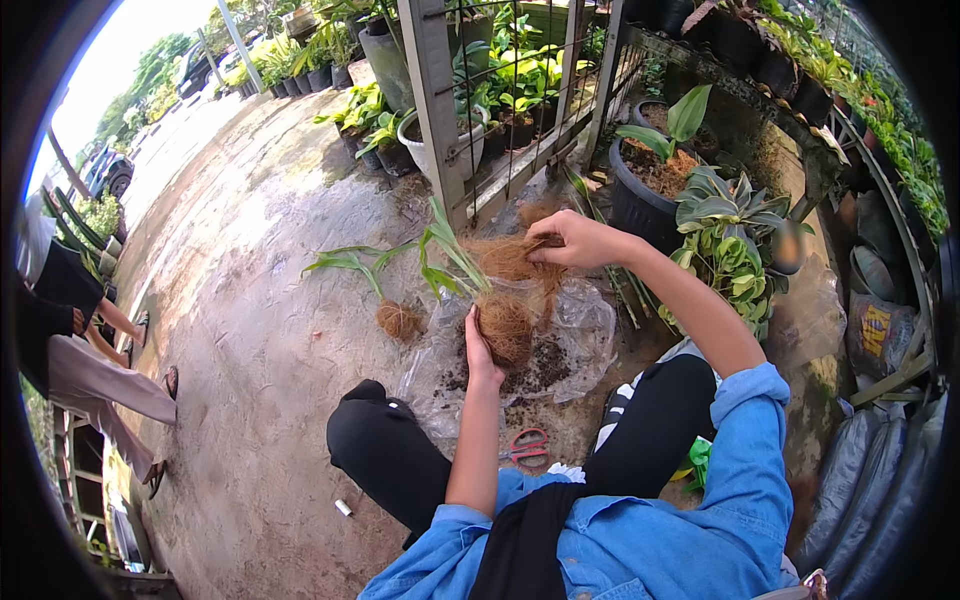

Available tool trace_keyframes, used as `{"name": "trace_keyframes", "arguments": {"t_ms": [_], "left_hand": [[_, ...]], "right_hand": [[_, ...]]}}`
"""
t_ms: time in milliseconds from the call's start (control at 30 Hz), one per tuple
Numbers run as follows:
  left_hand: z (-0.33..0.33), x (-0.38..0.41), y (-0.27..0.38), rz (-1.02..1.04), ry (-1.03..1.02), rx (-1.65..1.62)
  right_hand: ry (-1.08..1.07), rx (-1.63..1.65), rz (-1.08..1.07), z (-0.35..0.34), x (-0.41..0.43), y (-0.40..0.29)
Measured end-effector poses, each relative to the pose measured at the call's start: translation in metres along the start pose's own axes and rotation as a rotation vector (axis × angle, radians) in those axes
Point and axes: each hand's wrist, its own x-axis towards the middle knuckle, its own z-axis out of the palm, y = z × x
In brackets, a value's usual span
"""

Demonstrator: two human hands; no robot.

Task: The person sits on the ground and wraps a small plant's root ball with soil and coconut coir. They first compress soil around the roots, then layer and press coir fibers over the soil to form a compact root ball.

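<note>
My left hand (481,352) cups the left side of a round ball of brown coconut fiber (506,328), from which a plant's long green leaves (452,247) rise. Pinched in my right hand (562,238) is a tuft of loose coconut fiber (499,257), just above and right of the ball. A smaller fiber ball with a leafy plant (397,321) rests on the concrete to the left. Beneath my hands lies a clear plastic sheet (589,319) with dark soil (551,364) scattered on it. Scissors with red handles (530,448) lie between my legs.
A metal gate (442,127) stands ahead with potted plants behind it. At the right are a large black pot (641,195), variegated plants (724,202) and filled plastic bags (855,480). Two people stand at the left, one in loose trousers (105,382). A small white cylinder (343,508) lies on the concrete.
</note>
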Motion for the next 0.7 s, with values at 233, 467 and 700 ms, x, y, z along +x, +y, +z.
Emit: {"name": "trace_keyframes", "arguments": {"t_ms": [233,467,700], "left_hand": [[-0.009,-0.028,0.0,0.034,0.002,-0.02],[-0.01,-0.052,0.001,0.126,-0.001,0.0],[-0.025,-0.05,0.01,0.139,0.05,-0.002]], "right_hand": [[-0.148,-0.323,-0.103,0.065,-0.016,-0.028],[0.138,-0.622,-0.227,0.117,-0.014,-0.026],[0.183,-0.496,0.118,0.137,-0.01,-0.061]]}}
